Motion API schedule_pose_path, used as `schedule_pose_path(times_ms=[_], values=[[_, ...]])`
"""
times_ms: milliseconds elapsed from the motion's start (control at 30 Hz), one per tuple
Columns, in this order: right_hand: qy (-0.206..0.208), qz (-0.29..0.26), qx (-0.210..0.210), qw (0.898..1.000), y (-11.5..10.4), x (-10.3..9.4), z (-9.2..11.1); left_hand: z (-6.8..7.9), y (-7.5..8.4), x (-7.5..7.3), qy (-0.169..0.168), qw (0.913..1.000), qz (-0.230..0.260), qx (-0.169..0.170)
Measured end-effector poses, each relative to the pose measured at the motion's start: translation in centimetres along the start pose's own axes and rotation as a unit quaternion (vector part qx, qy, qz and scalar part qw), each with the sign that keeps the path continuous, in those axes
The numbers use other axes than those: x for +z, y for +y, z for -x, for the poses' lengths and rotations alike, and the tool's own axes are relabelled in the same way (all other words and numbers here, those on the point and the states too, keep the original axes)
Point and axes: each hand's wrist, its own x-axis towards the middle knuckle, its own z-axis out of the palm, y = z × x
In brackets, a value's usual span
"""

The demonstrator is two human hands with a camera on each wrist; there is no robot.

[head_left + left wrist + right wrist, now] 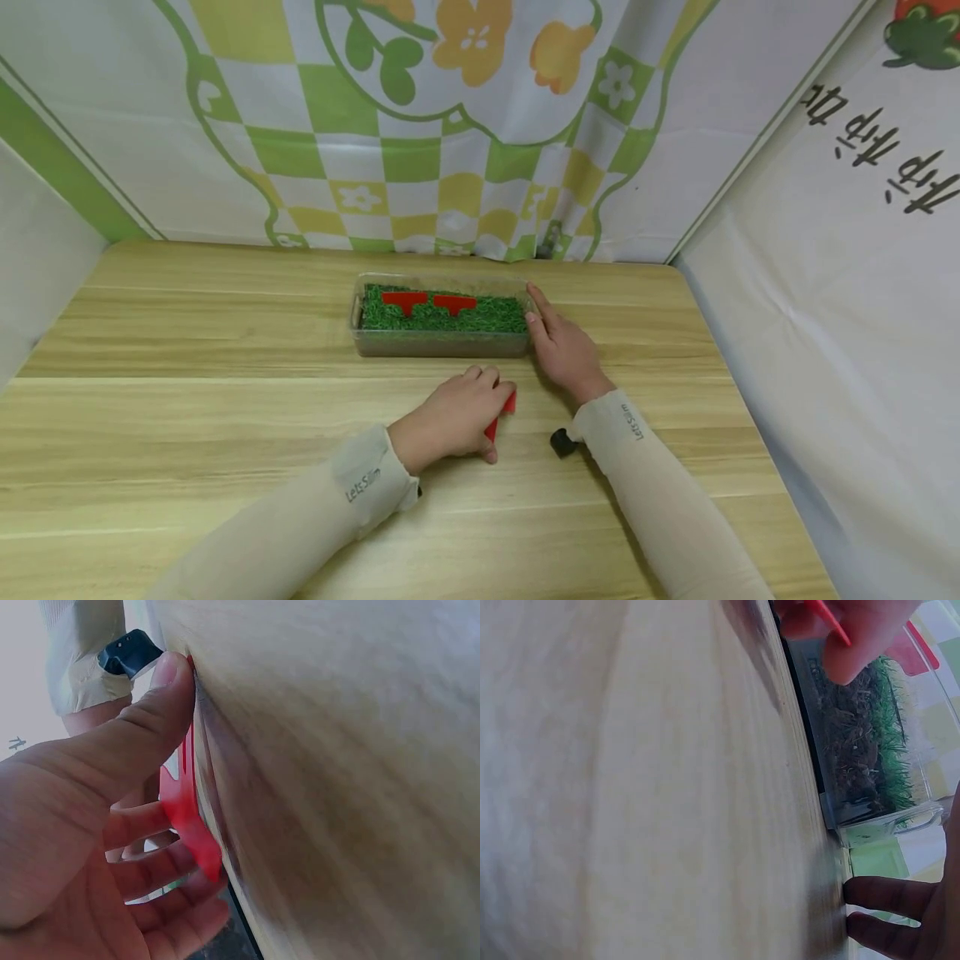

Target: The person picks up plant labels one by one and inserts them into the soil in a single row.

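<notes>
My left hand is low over the table, in front of the planter. It holds a red T-shaped plant label between thumb and fingers, close to the tabletop; the fingers hide part of it in the head view. My right hand is at the right end of a clear plastic planter box, fingers extended beside that end. In the right wrist view its fingertips rest on the tabletop. Green artificial grass covers dark soil in the box. Two red T-shaped labels stand upright in the grass, side by side.
The wooden table reaches back to a hanging cloth with green and yellow checks just behind the planter. A black wrist camera sits beneath the right cuff. White cloth hangs along the table's right side.
</notes>
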Motion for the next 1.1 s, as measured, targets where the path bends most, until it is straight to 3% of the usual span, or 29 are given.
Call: schedule_pose_path(times_ms=[200,433,1100], values=[[-0.005,-0.007,0.001,1.0,-0.06,-0.07,0.02,0.07,-0.25,0.06,0.004,0.9999,0.009,-0.002],[-0.002,-0.003,0.001,1.0,0.01,-0.12,0.02,-0.14,-0.44,-0.18,0.043,0.9986,0.03,0.01],[0.01,-0.009,-0.009,1.0,0.04,0.11,0.06,-0.12,-0.53,-0.48,0.062,0.9979,0.019,0.007]])
